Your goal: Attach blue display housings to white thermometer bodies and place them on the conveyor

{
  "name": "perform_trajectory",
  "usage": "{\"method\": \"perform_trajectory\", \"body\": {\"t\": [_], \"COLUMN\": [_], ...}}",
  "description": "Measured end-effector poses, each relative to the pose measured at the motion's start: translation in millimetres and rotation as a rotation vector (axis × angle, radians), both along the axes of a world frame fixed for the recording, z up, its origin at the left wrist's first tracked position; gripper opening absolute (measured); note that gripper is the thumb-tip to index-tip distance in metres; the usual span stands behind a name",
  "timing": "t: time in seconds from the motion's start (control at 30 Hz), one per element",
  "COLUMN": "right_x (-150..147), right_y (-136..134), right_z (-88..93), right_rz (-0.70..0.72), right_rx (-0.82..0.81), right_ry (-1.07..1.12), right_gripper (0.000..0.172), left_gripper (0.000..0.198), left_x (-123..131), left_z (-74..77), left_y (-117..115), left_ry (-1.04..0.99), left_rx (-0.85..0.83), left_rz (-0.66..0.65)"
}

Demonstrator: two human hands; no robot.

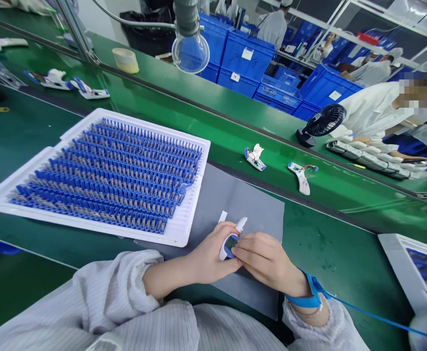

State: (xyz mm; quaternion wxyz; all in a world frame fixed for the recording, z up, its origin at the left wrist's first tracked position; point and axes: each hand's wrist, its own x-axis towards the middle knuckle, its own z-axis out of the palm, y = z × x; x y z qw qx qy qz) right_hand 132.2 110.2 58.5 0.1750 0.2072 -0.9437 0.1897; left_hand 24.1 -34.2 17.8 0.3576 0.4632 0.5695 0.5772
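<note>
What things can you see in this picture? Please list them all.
mat: one, grey, centre front
tray: one, white, left of mat
small parts: many, blue and silver, in tray rows
second tray: one, white, right edge
bench: one, green, across view
opened devices: several, white, on farther green belt
desk fan: one, black, far right
tape roll: one, beige, far bench
crates: many, blue, background
co-worker: one, white coat, right
handheld device: one, white and blue, held at centre
wrist strap: one, blue, right wrist
left hand: one, bare, holding device
right hand: one, bare, touching device
</note>
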Motion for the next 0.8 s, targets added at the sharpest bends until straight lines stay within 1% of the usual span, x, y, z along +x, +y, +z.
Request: {"method": "perform_trajectory", "body": {"t": [0.17, 0.23, 0.27, 0.3, 0.33, 0.37, 0.4, 0.43, 0.47, 0.53, 0.6, 0.63, 0.7, 0.77, 0.8], "right_x": [3.0, 3.4, 4.6, 7.4, 12.4, 20.1, 30.5, 43.5, 58.1, 87.3, 106.7, 110.0, 102.7, 80.5, 65.9], "right_y": [-2.2, -2.1, 0.0, 4.7, 12.6, 24.2, 39.6, 58.6, 80.7, 130.9, 183.7, 209.3, 255.6, 292.2, 305.9], "right_z": [-5.7, -6.9, -7.3, -7.6, -8.1, -8.6, -9.1, -9.3, -9.2, -8.3, -8.7, -10.4, -18.3, -31.9, -40.1], "right_rz": [0.012, 0.010, -0.001, -0.029, -0.082, -0.175, -0.302, -0.445, -0.630, -0.837, -1.036, -1.116, -1.246, -1.338, -1.366], "right_rx": [0.000, 0.004, 0.005, 0.007, 0.015, 0.032, 0.058, 0.087, 0.121, 0.170, 0.204, 0.204, 0.175, 0.128, 0.100], "right_ry": [0.030, 0.018, -0.001, -0.041, -0.109, -0.208, -0.325, -0.439, -0.557, -0.588, -0.545, -0.518, -0.481, -0.464, -0.460], "right_gripper": [0.018, 0.019, 0.020, 0.020, 0.021, 0.022, 0.022, 0.022, 0.021, 0.016, 0.015, 0.017, 0.023, 0.029, 0.031], "left_gripper": [0.037, 0.039, 0.044, 0.053, 0.064, 0.075, 0.081, 0.079, 0.073, 0.057, 0.047, 0.045, 0.042, 0.040, 0.040], "left_x": [0.9, 1.8, 2.6, 3.5, 4.4, 5.2, 5.9, 6.5, 6.9, 7.8, 9.0, 9.7, 11.1, 11.2, 10.5], "left_z": [-1.1, -1.0, -0.9, -1.0, -1.2, -1.6, -2.2, -3.1, -4.1, -5.6, -6.0, -5.8, -5.2, -6.2, -7.8], "left_y": [-0.1, 0.2, 0.2, -0.2, -0.7, -1.5, -2.4, -3.3, -4.1, -5.3, -5.9, -5.9, -4.9, -2.2, -0.1], "left_ry": [0.069, 0.065, 0.054, 0.037, 0.020, 0.009, 0.001, 0.006, 0.014, 0.032, 0.037, 0.039, 0.051, 0.073, 0.086], "left_rx": [0.024, -0.008, -0.049, -0.097, -0.148, -0.201, -0.239, -0.264, -0.275, -0.283, -0.287, -0.292, -0.296, -0.289, -0.282], "left_rz": [0.007, -0.005, -0.022, -0.044, -0.071, -0.098, -0.118, -0.131, -0.138, -0.160, -0.200, -0.223, -0.237, -0.214, -0.196]}}
